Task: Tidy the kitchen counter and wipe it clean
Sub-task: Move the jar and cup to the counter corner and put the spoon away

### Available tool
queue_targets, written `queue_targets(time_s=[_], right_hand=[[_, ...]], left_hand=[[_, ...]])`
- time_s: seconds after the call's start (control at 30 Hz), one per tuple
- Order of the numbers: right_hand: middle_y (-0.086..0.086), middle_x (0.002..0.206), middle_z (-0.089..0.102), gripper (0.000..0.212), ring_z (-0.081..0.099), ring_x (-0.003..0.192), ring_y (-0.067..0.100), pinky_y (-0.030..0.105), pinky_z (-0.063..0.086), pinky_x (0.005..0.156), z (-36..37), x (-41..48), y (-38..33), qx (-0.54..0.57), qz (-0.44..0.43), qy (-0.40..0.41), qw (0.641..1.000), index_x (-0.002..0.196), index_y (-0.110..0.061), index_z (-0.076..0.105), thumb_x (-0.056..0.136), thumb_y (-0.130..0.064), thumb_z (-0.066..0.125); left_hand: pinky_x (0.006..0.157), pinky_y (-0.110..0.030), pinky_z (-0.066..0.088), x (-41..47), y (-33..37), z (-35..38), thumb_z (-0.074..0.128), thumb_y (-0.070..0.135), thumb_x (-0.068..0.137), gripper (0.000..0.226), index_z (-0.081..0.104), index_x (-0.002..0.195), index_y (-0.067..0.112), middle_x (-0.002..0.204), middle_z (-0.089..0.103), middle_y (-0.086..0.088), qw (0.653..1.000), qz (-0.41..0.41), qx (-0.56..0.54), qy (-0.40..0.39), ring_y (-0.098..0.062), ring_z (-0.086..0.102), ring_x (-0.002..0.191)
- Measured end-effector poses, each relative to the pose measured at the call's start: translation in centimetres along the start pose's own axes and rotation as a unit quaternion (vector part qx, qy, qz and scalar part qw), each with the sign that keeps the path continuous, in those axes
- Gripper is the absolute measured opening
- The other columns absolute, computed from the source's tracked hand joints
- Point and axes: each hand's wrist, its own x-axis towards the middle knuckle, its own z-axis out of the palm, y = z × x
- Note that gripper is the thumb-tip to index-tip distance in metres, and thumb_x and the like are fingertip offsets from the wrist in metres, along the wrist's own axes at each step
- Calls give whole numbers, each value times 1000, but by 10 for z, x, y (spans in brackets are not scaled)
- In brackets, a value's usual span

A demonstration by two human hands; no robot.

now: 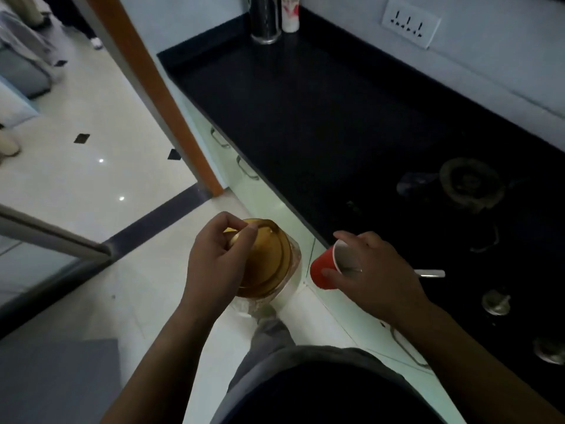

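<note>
**Lid and cup held in front of the dark counter**

Head view: The left hand (214, 264) is seen curled over an amber lid (269, 258), whose pale knob (234, 240) is pinched between thumb and fingers. Under the lid a clear container (295, 264) is partly seen; whether the lid is seated on it or lifted off cannot be told.

A red cup (321, 270) is gripped by the right hand (376, 276), thumb on the red wall and fingers bent over the rim. The cup is tilted, its white inside turned up and to the right, just in front of the counter edge and beside the container. A pale handle (431, 273) sticks out past the right hand over the counter; whether it is held cannot be told.

The black counter (305, 117) runs away to the upper left. A burner (470, 185) and a knob (495, 302) are set in its near end. At the far end a steel bottle (265, 19) and a white bottle (289, 13) stand upright, just beside each other. A socket (411, 24) is mounted on the wall behind. A glossy tiled floor (91, 179) is seen to the left.
</note>
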Motion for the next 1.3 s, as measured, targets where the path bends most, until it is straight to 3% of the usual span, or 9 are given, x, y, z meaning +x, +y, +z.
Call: queue_targets(time_s=[0.2, 0.33, 0.5, 0.7, 0.8, 1.07, 1.3], right_hand=[[-3, 135, 39, 68, 43, 119, 19, 37, 45, 90, -25, 101, -49, 31, 60, 39, 997, 136, -39, 29, 77, -57, 59], [-3, 134, 40, 69, 44, 117, 19, 37, 45, 90, -35, 158, -73, 55, 79, 51, 994, 137, -39, 29, 77, -57, 59], [-3, 133, 43, 67, 46, 118, 19, 34, 44, 88, -42, 237, -89, 70, 107, 64, 990, 135, -40, 30, 77, -58, 59], [-5, 131, 43, 68, 45, 116, 17, 37, 45, 92, -71, 346, -100, 87, 97, 70, 989, 136, -41, 29, 78, -57, 60], [-5, 132, 42, 70, 44, 117, 17, 36, 44, 92, -91, 391, -103, 83, 99, 80, 988, 137, -41, 29, 77, -56, 61], [-6, 135, 39, 71, 42, 118, 15, 31, 43, 88, -131, 487, -116, 40, 112, 86, 989, 139, -38, 26, 78, -55, 59], [-8, 135, 38, 68, 40, 120, 14, 29, 42, 86, -148, 542, -142, 23, 197, 138, 970, 138, -40, 25, 80, -55, 56]], left_hand=[[69, -30, 54, 127, 29, -38, 53, 49, 78, 31, 58, 96, 25, 101, 64, 4, 996, 53, -36, -68, -18, 62, 92], [63, -20, 46, 200, 50, -45, 55, 36, 88, 9, 55, 88, 27, 93, 63, 5, 994, 84, -8, -71, -16, 61, 87], [62, -21, 45, 300, 75, -50, 55, 33, 88, 9, 55, 80, 28, 83, 60, 9, 992, 108, 7, -70, -9, 59, 81], [58, -19, 44, 408, 101, -38, 53, 34, 88, 10, 56, 79, 29, 81, 61, 7, 989, 104, 27, -100, -12, 62, 79], [62, -26, 50, 455, 115, -33, 56, 36, 87, 11, 60, 79, 30, 78, 64, 5, 984, 127, 34, -123, -10, 63, 77], [70, -21, 45, 581, 150, -1, 59, 40, 84, 12, 66, 83, 30, 80, 66, 12, 968, 161, 67, -180, -2, 62, 81], [64, -16, 44, 683, 167, 31, 60, 36, 85, 15, 67, 88, 24, 83, 67, 9, 950, 158, 34, -266, -4, 62, 82]])
